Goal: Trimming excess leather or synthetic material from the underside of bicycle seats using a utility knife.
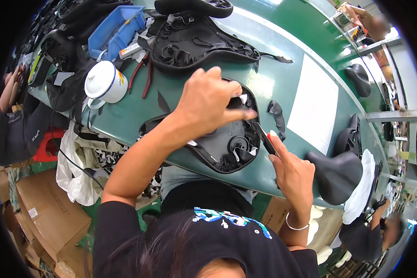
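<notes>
One handheld tool [265,140], one mug [107,83], one bracelet [296,229]

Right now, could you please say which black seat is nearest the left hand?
The upturned seat at the table's near edge, under the left hand; the other seats lie farther away.

Head-height fisheye — downward, close over the table [125,116]

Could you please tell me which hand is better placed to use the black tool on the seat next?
Likely the right hand: it holds the black tool, its tip near the edge of the seat.
</notes>
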Tool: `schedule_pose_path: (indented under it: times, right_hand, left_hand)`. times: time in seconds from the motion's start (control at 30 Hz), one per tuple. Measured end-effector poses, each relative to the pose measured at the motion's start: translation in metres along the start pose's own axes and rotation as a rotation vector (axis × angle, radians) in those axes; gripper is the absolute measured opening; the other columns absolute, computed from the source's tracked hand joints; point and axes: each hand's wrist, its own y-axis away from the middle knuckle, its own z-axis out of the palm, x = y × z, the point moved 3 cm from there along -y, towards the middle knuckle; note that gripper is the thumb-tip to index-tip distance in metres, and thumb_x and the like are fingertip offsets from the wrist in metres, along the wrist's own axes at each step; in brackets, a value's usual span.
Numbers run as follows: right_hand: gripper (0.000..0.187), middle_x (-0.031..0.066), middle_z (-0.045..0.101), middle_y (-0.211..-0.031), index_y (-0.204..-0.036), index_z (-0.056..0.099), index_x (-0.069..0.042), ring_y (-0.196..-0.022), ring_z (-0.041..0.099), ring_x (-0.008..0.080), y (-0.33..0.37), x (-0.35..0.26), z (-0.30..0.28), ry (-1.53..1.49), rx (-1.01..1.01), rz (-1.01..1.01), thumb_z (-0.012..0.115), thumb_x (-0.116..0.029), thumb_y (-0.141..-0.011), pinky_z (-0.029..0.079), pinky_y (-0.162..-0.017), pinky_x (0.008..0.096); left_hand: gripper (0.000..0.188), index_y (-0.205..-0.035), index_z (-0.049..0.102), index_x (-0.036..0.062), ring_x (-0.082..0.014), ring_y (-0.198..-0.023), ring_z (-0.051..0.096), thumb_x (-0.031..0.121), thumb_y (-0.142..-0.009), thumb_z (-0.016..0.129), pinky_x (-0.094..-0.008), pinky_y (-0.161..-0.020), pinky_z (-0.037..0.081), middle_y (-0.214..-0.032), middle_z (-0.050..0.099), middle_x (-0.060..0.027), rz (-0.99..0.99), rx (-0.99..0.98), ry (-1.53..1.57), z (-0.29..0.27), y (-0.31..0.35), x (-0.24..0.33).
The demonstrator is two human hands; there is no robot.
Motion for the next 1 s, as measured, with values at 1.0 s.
schedule_pose_path:
  times: [1.0]
  right_hand:
    - [0.054, 0.0053, 0.047, -0.055, -0.135, 0.049, -0.024, -0.044, 0.047, 0.0226, -0.006, -0.01, -0.026, 0.259, -0.237, -0.227, 0.064, -0.021, -0.083, 0.035, -0.047, 0.0371]
  left_hand:
    - [0.034, -0.065, 0.043, 0.0186, -0.0139, -0.066, 0.04, 0.033, -0.095, 0.036, -0.0359, -0.075, 0.038, -0.065, 0.052, -0.0047, 0.111, 0.351, 1.912, -0.093, 0.043, -0.075]
